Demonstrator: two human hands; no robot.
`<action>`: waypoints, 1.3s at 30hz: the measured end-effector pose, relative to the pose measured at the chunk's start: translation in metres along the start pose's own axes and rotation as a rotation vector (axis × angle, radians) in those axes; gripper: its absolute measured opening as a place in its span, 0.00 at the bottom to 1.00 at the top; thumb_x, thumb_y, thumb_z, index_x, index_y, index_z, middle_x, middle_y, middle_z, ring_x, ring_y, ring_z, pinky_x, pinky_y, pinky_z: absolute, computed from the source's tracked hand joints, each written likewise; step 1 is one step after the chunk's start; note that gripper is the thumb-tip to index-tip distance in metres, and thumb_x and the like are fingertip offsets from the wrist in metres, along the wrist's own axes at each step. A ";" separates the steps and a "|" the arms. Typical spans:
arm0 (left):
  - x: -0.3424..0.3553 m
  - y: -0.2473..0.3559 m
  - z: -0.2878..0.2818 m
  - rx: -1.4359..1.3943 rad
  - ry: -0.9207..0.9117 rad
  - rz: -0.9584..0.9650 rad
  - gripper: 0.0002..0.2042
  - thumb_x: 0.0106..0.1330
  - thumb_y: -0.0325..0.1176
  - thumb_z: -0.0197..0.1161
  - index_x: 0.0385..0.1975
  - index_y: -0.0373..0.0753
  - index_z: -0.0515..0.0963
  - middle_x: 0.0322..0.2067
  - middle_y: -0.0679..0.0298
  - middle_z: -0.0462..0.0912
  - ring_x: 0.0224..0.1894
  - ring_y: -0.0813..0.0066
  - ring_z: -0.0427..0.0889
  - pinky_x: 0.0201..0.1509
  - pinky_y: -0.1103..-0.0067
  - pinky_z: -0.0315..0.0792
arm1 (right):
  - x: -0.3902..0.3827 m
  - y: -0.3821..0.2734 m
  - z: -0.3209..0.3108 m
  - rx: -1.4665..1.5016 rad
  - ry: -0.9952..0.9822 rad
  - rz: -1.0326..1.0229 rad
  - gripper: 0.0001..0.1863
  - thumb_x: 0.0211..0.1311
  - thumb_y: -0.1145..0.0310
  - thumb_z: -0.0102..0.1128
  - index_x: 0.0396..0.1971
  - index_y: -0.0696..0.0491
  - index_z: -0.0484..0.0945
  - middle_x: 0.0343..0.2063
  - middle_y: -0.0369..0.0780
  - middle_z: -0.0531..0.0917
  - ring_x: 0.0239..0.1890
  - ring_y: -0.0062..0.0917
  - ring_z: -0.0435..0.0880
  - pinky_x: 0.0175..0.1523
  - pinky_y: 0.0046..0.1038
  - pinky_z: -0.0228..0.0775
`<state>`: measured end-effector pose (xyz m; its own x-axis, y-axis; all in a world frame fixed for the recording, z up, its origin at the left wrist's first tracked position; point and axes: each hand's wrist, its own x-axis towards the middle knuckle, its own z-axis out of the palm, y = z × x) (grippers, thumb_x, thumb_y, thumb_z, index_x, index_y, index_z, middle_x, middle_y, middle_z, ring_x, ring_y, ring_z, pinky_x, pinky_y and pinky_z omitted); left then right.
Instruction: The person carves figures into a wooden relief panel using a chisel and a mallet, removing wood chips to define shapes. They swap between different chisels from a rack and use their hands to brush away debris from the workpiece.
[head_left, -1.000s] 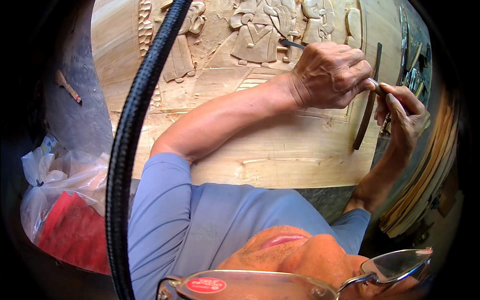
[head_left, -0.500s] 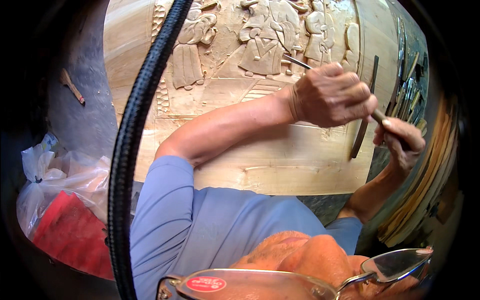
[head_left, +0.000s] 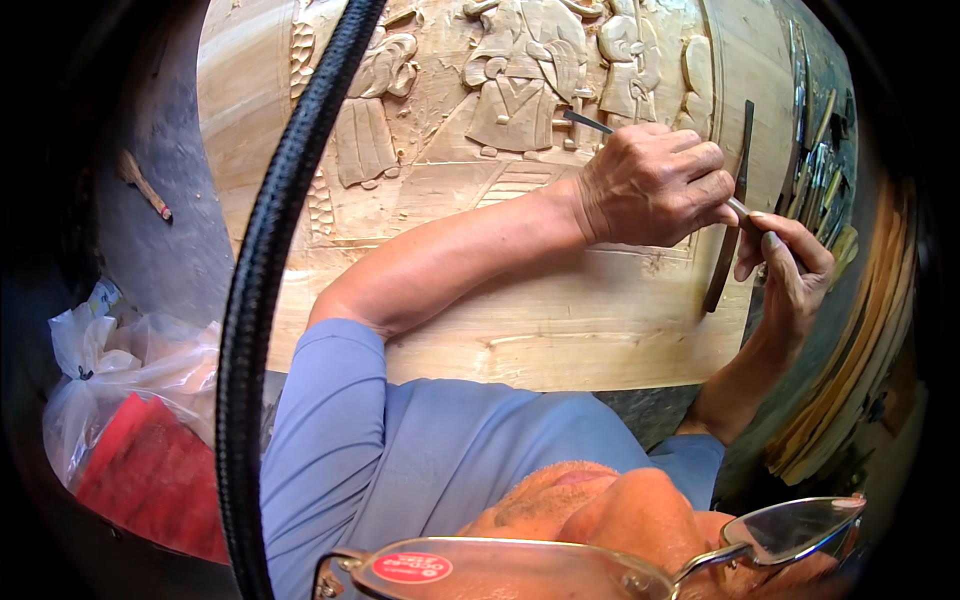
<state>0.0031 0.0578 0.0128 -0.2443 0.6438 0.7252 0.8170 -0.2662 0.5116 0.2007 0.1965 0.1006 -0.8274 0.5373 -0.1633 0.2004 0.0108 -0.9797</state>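
Observation:
A carving chisel (head_left: 588, 122) slants across the panel, its blade tip down at the lower right of a robed figure in the relief. My left hand (head_left: 655, 185) is closed around its shaft, the wrist low over the wood. At the rear end, my right hand (head_left: 795, 262) pinches the handle (head_left: 741, 209) between thumb and fingers. Beneath both hands lies the pale wooden panel (head_left: 600, 350), carved with several robed figures (head_left: 515, 105), steps and a ground line. Part of the carving is hidden by my left hand and forearm.
A dark flat chisel (head_left: 722, 265) lies on the panel beside my hands. Several more carving tools (head_left: 820, 190) lie at the right, above stacked wood strips (head_left: 850, 350). A short wooden-handled tool (head_left: 146, 187), a plastic bag (head_left: 150, 350) and red material (head_left: 150, 475) are at left. A black cable (head_left: 262, 270) crosses the view.
My right hand has shifted slightly left and up with the chisel's handle. The blade tip has moved slightly left. The panel appears a little higher and further left in view.

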 end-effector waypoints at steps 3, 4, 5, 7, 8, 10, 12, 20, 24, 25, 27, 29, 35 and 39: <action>0.001 -0.001 0.002 -0.017 0.035 -0.010 0.16 0.70 0.50 0.73 0.36 0.44 0.82 0.29 0.67 0.78 0.29 0.67 0.83 0.30 0.70 0.77 | 0.005 -0.005 0.001 -0.004 0.008 0.035 0.12 0.76 0.78 0.61 0.51 0.65 0.90 0.31 0.44 0.89 0.28 0.23 0.86 0.35 0.23 0.79; 0.001 -0.001 0.003 -0.023 0.041 -0.012 0.15 0.71 0.50 0.73 0.36 0.44 0.82 0.29 0.67 0.79 0.28 0.67 0.83 0.30 0.70 0.77 | 0.006 -0.007 0.001 -0.016 0.006 0.044 0.12 0.77 0.78 0.61 0.51 0.65 0.90 0.31 0.43 0.88 0.28 0.22 0.86 0.35 0.23 0.79; 0.002 -0.002 0.004 -0.028 0.047 -0.015 0.15 0.71 0.50 0.73 0.36 0.44 0.83 0.29 0.66 0.79 0.28 0.67 0.83 0.29 0.70 0.77 | 0.007 -0.009 0.001 -0.028 0.003 0.054 0.12 0.77 0.78 0.61 0.51 0.65 0.90 0.31 0.43 0.88 0.28 0.22 0.85 0.35 0.23 0.79; 0.001 -0.003 0.004 -0.030 0.052 -0.017 0.15 0.71 0.49 0.73 0.35 0.44 0.83 0.28 0.66 0.79 0.27 0.66 0.83 0.29 0.70 0.77 | 0.008 -0.016 0.004 -0.047 0.022 0.078 0.11 0.78 0.77 0.61 0.50 0.65 0.90 0.30 0.42 0.88 0.26 0.21 0.85 0.34 0.22 0.78; 0.001 -0.003 0.003 -0.031 0.049 -0.015 0.15 0.72 0.49 0.73 0.35 0.44 0.83 0.28 0.66 0.80 0.26 0.66 0.83 0.29 0.70 0.77 | 0.008 -0.018 0.004 -0.059 0.012 0.073 0.11 0.78 0.77 0.62 0.50 0.65 0.90 0.30 0.42 0.88 0.26 0.21 0.85 0.34 0.22 0.77; 0.002 -0.003 0.002 -0.031 0.056 -0.014 0.15 0.72 0.49 0.73 0.35 0.44 0.83 0.28 0.66 0.80 0.26 0.66 0.83 0.28 0.70 0.77 | 0.011 -0.022 0.003 -0.085 -0.008 0.063 0.11 0.78 0.76 0.62 0.50 0.65 0.90 0.30 0.42 0.88 0.26 0.20 0.84 0.33 0.21 0.77; 0.001 -0.004 0.001 -0.023 0.076 -0.020 0.15 0.72 0.49 0.73 0.34 0.45 0.83 0.27 0.66 0.79 0.25 0.66 0.83 0.28 0.70 0.77 | 0.013 -0.024 0.004 -0.092 -0.015 0.067 0.11 0.78 0.76 0.62 0.50 0.64 0.90 0.29 0.41 0.88 0.25 0.19 0.84 0.32 0.20 0.76; 0.006 -0.004 0.004 0.022 0.071 -0.108 0.13 0.71 0.47 0.74 0.32 0.46 0.84 0.27 0.67 0.80 0.26 0.66 0.84 0.29 0.70 0.76 | 0.032 -0.002 -0.011 -0.021 -0.059 0.024 0.11 0.78 0.75 0.62 0.50 0.64 0.89 0.30 0.42 0.88 0.24 0.20 0.83 0.29 0.21 0.74; 0.008 -0.004 0.005 0.045 0.061 -0.153 0.13 0.71 0.46 0.74 0.30 0.46 0.83 0.26 0.67 0.81 0.26 0.66 0.85 0.29 0.71 0.76 | 0.045 0.009 -0.017 0.055 -0.115 0.066 0.12 0.79 0.74 0.61 0.51 0.65 0.88 0.31 0.43 0.88 0.23 0.21 0.82 0.30 0.22 0.74; 0.007 -0.005 0.003 0.063 0.047 -0.143 0.13 0.71 0.46 0.74 0.30 0.46 0.83 0.26 0.67 0.81 0.26 0.66 0.85 0.29 0.71 0.76 | 0.043 0.010 -0.016 0.057 -0.104 0.071 0.12 0.79 0.74 0.61 0.51 0.65 0.88 0.31 0.43 0.88 0.23 0.22 0.83 0.30 0.22 0.75; 0.005 -0.006 0.002 0.101 0.087 -0.089 0.14 0.72 0.47 0.73 0.30 0.46 0.83 0.27 0.67 0.81 0.26 0.68 0.84 0.28 0.71 0.76 | 0.043 0.010 -0.010 0.064 -0.094 0.073 0.12 0.78 0.74 0.61 0.51 0.65 0.89 0.30 0.43 0.88 0.24 0.22 0.83 0.30 0.23 0.75; 0.004 -0.004 0.000 0.132 0.149 -0.002 0.15 0.73 0.51 0.71 0.33 0.46 0.82 0.27 0.70 0.78 0.26 0.73 0.82 0.27 0.74 0.73 | 0.028 -0.004 -0.002 -0.045 -0.097 -0.023 0.12 0.77 0.76 0.61 0.50 0.65 0.89 0.29 0.43 0.88 0.25 0.22 0.85 0.30 0.23 0.76; 0.004 -0.002 -0.001 0.131 0.132 0.142 0.16 0.70 0.53 0.72 0.37 0.47 0.84 0.28 0.72 0.77 0.27 0.77 0.79 0.28 0.78 0.70 | 0.001 0.008 -0.006 0.046 -0.089 -0.115 0.14 0.76 0.80 0.58 0.54 0.66 0.88 0.33 0.47 0.88 0.28 0.24 0.86 0.32 0.23 0.78; 0.001 -0.003 -0.003 0.099 0.038 0.099 0.15 0.70 0.52 0.72 0.37 0.46 0.83 0.29 0.71 0.78 0.28 0.75 0.82 0.29 0.76 0.73 | 0.004 0.011 -0.005 0.063 -0.065 -0.072 0.14 0.78 0.78 0.57 0.55 0.66 0.87 0.33 0.46 0.88 0.28 0.24 0.86 0.34 0.23 0.79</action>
<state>-0.0014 0.0572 0.0135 -0.1778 0.5895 0.7880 0.8851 -0.2542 0.3899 0.2020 0.2030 0.0897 -0.8711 0.4814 -0.0971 0.1071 -0.0068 -0.9942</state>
